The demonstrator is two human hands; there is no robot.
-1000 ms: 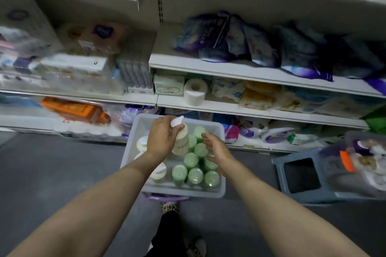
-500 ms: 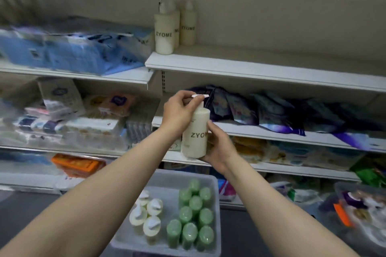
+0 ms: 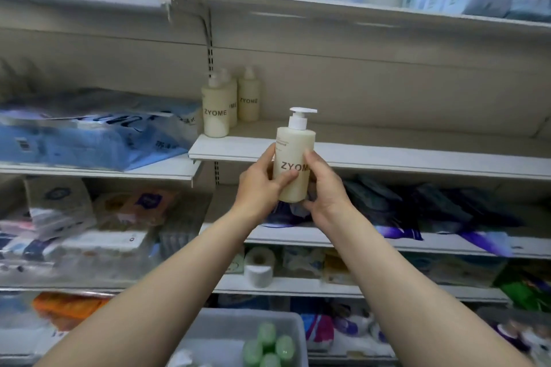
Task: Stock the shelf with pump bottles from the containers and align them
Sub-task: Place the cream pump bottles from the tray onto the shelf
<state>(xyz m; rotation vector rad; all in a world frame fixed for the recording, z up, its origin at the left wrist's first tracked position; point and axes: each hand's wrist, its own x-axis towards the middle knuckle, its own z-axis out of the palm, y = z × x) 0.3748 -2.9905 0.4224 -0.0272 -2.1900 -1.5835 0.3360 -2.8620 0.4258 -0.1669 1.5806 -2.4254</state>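
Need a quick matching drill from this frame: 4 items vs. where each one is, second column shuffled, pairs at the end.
Items:
1. held pump bottle
2. three cream bottles
3. green-capped bottles
4. toilet roll

Places:
A. in the grey bin at the bottom
B. left end of the middle shelf
C. between left hand and right hand
D. on a lower shelf, below the hands

Pairs: 1-C, 2-B, 3-A, 4-D

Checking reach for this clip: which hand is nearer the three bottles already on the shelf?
Left. The left hand is below and just right of the shelved bottles; the right hand is farther right, across the held bottle.
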